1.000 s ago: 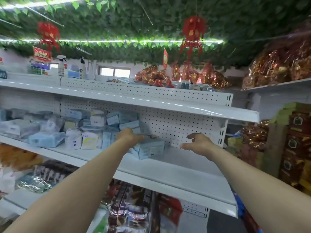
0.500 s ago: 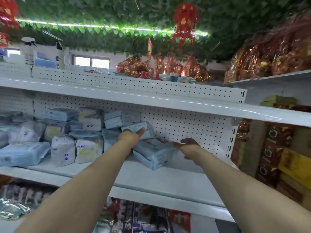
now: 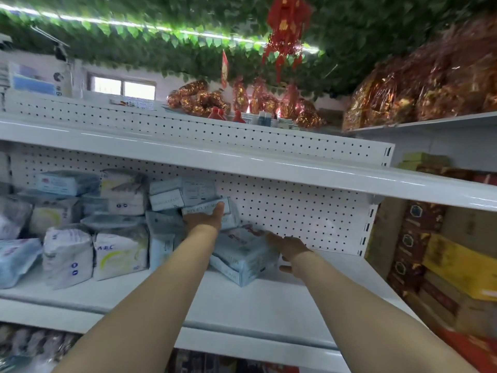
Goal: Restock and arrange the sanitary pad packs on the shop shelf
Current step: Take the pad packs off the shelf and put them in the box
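Pale blue and white sanitary pad packs are stacked along the left half of a white shelf (image 3: 269, 305). My left hand (image 3: 205, 219) reaches into the stack with straight fingers pressing a tilted blue pack (image 3: 209, 210) against the pegboard. A larger blue pack (image 3: 242, 258) lies askew on the shelf at the right end of the stack. My right hand (image 3: 289, 247) lies against its right side, fingers over the top and thumb low beside it. An ABC-marked pack (image 3: 121, 255) stands at the front.
The shelf above (image 3: 295, 170) overhangs close over the packs. White pegboard (image 3: 295, 219) backs the shelf. Stacked boxes (image 3: 443, 251) stand to the right. Red and gold wrapped goods (image 3: 416, 98) fill the top shelves. More goods sit on the shelf below.
My right hand moved left from the bare pegboard to the side of the askew blue pack. My left hand stayed at the tilted pack, fingers now straighter. The view came closer to the shelf.
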Motion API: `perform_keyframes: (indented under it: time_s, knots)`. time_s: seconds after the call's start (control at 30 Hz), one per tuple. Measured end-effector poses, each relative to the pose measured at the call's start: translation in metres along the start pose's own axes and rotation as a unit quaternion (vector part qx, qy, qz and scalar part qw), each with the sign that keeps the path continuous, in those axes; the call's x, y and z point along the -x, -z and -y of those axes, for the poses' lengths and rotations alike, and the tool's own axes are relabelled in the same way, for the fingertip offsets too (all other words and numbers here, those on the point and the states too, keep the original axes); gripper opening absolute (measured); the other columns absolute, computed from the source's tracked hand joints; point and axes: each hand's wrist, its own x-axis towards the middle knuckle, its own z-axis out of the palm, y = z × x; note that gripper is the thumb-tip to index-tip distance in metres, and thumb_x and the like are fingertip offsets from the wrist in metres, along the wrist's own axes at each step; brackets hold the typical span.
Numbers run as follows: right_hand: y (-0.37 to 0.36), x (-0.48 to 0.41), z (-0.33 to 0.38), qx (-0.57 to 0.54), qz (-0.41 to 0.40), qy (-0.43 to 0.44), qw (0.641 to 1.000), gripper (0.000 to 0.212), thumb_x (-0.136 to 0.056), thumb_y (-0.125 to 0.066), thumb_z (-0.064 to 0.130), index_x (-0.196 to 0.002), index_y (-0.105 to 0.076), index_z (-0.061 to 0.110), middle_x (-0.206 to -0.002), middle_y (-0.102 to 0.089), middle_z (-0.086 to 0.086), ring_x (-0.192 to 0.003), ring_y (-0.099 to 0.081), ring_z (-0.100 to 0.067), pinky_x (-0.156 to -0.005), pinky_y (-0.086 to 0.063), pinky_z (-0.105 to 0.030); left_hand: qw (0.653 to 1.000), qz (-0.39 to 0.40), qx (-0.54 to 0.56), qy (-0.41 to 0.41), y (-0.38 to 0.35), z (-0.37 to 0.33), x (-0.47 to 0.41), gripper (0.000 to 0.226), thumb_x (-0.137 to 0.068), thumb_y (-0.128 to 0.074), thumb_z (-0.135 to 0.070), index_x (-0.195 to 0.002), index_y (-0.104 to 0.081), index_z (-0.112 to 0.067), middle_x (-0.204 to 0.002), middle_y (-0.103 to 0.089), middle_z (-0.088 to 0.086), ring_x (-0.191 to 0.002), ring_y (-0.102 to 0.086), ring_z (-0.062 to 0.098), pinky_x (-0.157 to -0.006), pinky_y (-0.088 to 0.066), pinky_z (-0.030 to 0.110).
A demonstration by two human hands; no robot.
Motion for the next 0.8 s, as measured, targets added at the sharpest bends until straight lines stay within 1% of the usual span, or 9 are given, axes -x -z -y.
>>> perform_keyframes:
  time_s: [0.1,0.2,0.33,0.37,0.47,0.5,0.63,0.73,0.8]
  knots:
    - [-0.001,-0.007,-0.002,-0.015,0.01,-0.017,1.0,0.07,-0.089,-0.068,0.056,-0.138,-0.049,0.01,-0.135,-0.053,-0.01,-0.112,-0.053,-0.028,-0.087,-0.056,-0.04,1.0,-0.005,0.008,0.009,-0.005,-0.001,0.001,0.101,-0.094,-0.045,-0.066,-0.156,-0.009,0.005,-0.16,-0.026,0.022,-0.145,-0.032,0.033,-0.113,-0.029,0.034]
    - [0.002,-0.013,-0.003,-0.014,0.016,-0.032,0.999,0.077,-0.084,-0.068,0.064,-0.135,-0.051,0.009,-0.129,-0.056,-0.011,-0.107,-0.057,-0.027,-0.087,-0.059,-0.039,0.999,-0.005,0.024,0.029,-0.013,0.002,0.003,0.101,-0.093,-0.055,-0.061,-0.156,-0.008,0.002,-0.157,-0.032,0.019,-0.139,-0.041,0.033,-0.108,-0.036,0.035]
    - [0.005,-0.017,-0.007,-0.013,0.027,-0.052,0.998,0.077,-0.081,-0.07,0.066,-0.127,-0.051,0.008,-0.103,-0.052,-0.005,-0.087,-0.054,-0.023,-0.087,-0.061,-0.043,0.998,-0.018,0.041,0.049,-0.018,0.002,0.012,0.102,-0.089,-0.064,-0.058,-0.154,-0.012,0.0,-0.15,-0.04,0.017,-0.132,-0.047,0.035,-0.104,-0.04,0.039]
    - [0.006,-0.018,-0.008,-0.021,0.03,-0.054,0.998,0.078,-0.079,-0.072,0.066,-0.125,-0.051,0.007,-0.102,-0.052,-0.005,-0.089,-0.054,-0.025,-0.086,-0.061,-0.046,0.997,-0.025,0.047,0.051,-0.018,0.002,0.013,0.103,-0.088,-0.065,-0.058,-0.154,-0.011,0.001,-0.15,-0.041,0.017,-0.132,-0.047,0.035,-0.104,-0.04,0.04]
    - [0.014,-0.017,-0.007,-0.075,0.05,-0.066,0.994,0.093,-0.063,-0.082,0.07,-0.127,-0.057,0.008,-0.124,-0.057,-0.012,-0.103,-0.059,-0.033,-0.082,-0.061,-0.053,0.997,-0.039,0.048,0.053,-0.019,0.006,0.01,0.109,-0.085,-0.068,-0.059,-0.154,-0.009,0.001,-0.149,-0.042,0.018,-0.133,-0.047,0.037,-0.104,-0.041,0.041]
    - [0.017,-0.017,-0.006,-0.105,0.064,-0.073,0.99,0.095,-0.059,-0.085,0.069,-0.126,-0.058,0.007,-0.126,-0.059,-0.012,-0.107,-0.061,-0.036,-0.083,-0.06,-0.055,0.996,-0.042,0.05,0.053,-0.019,0.007,0.01,0.11,-0.085,-0.069,-0.059,-0.154,-0.009,0.001,-0.149,-0.042,0.018,-0.133,-0.047,0.037,-0.104,-0.041,0.041]
    - [0.027,-0.009,-0.001,-0.171,0.085,-0.082,0.978,0.074,-0.068,-0.088,0.054,-0.118,-0.053,0.011,-0.12,-0.056,-0.009,-0.107,-0.064,-0.043,-0.084,-0.059,-0.058,0.997,-0.047,0.055,0.037,-0.021,0.008,0.012,0.106,-0.086,-0.069,-0.057,-0.154,-0.011,0.001,-0.148,-0.042,0.018,-0.133,-0.046,0.035,-0.103,-0.041,0.04]
    - [0.024,-0.003,0.002,-0.166,0.113,-0.113,0.973,0.087,-0.054,-0.095,0.057,-0.117,-0.057,0.01,-0.118,-0.066,-0.017,-0.099,-0.07,-0.043,-0.082,-0.06,-0.055,0.998,-0.036,0.041,0.029,-0.02,0.008,0.012,0.102,-0.087,-0.067,-0.057,-0.152,-0.015,0.002,-0.148,-0.042,0.019,-0.132,-0.047,0.035,-0.101,-0.041,0.039]
    - [0.021,0.002,0.004,-0.151,0.131,-0.135,0.97,0.092,-0.049,-0.096,0.057,-0.12,-0.06,0.009,-0.108,-0.074,-0.019,-0.095,-0.073,-0.038,-0.077,-0.062,-0.047,0.998,-0.029,0.042,0.027,-0.017,0.009,0.008,0.104,-0.086,-0.067,-0.058,-0.153,-0.015,0.002,-0.149,-0.041,0.019,-0.132,-0.047,0.035,-0.1,-0.042,0.038]
